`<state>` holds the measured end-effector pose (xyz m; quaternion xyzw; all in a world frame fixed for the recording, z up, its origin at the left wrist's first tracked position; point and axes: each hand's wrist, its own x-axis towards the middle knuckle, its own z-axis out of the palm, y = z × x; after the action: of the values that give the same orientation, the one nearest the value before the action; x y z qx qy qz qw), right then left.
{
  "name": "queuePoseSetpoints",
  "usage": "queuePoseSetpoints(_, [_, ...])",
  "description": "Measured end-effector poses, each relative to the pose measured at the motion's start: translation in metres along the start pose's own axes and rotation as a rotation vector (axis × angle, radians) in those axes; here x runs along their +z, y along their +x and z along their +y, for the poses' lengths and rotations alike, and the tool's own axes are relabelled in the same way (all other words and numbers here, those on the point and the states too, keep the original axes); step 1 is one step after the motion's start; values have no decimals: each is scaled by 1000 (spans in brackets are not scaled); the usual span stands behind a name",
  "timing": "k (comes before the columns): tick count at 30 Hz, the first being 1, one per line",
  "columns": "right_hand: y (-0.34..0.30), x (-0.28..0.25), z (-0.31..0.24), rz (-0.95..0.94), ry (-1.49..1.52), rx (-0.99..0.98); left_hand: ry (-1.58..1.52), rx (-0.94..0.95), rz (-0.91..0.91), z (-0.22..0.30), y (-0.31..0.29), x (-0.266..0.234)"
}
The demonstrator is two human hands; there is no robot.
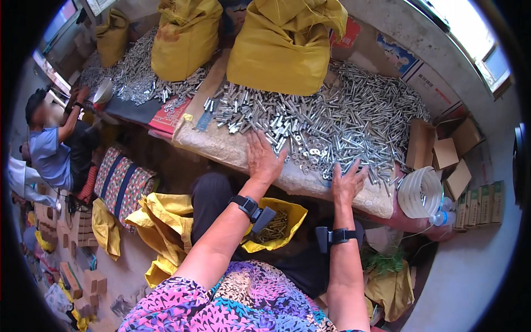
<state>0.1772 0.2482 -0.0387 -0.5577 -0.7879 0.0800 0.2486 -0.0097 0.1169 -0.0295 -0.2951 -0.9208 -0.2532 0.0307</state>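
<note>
Both of my hands are at the near edge of a worktop covered with loose metal parts. My left hand [264,159] is open, its fingertips at a scatter of short silver metal sleeves [279,126]. My right hand [348,182] lies open, fingers spread, against the edge of a heap of slim silver bolts [359,145]. Between the hands lie several small washers [315,151]. A pale, worn sheet [215,145] covers the worktop's front. Below my hands, an open yellow sack [296,218] holds brass-coloured metal pieces [272,226].
Large yellow sacks [279,55] stand along the back. At the right are open cardboard boxes [445,153], a whitish ribbed tub [418,193] and plastic bottles [442,213]. A person [52,144] sits at the far left, beside a white bowl [103,91]. A patterned cushion [123,185] stands nearer.
</note>
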Motion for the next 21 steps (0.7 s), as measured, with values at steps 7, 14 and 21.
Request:
queuePoseSetpoints(7, [7,8,-11,16,-9,-29,-29,61,-62,18,10,4])
queuePoseSetpoints(14, [9,7,-15,-41,24,-69,-26,231,-39,21,17,11])
queuePoseSetpoints(21, [10,9,-16,13,36,-225,-18,345,-89,21,16,13])
